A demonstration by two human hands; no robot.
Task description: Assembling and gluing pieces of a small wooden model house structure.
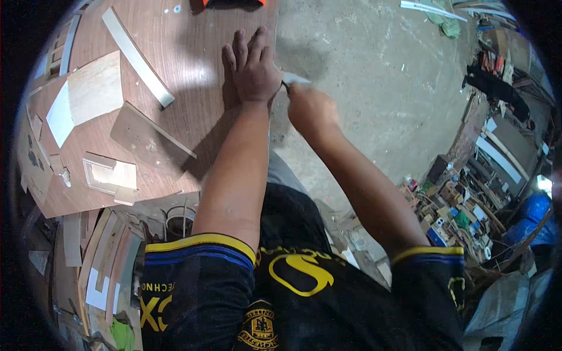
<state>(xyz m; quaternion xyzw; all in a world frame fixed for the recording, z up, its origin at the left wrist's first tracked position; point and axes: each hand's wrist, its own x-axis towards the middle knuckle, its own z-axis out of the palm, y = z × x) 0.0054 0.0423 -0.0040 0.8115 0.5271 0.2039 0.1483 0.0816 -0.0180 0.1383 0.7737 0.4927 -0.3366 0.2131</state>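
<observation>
My left hand (253, 70) lies flat on the right edge of the wood-grain tabletop (193, 44), its fingers stretched toward the far side. Just beyond that edge, my right hand (314, 111) is closed in a fist, smeared by motion. A pale, flat, blade-like tool (297, 78) sticks out of the fist, with a dark part beside the left wrist. The fist hides the rest of the tool, and its exact kind does not show. Whether the tool touches the table edge, I cannot tell.
Left on the table are a long pale wood strip (137, 55), a light board (96, 88), a brown panel (149, 137) and small offcuts (111, 174). An orange and black object (228, 3) sits at the far edge. Scrap (462, 216) is heaped on the floor at right.
</observation>
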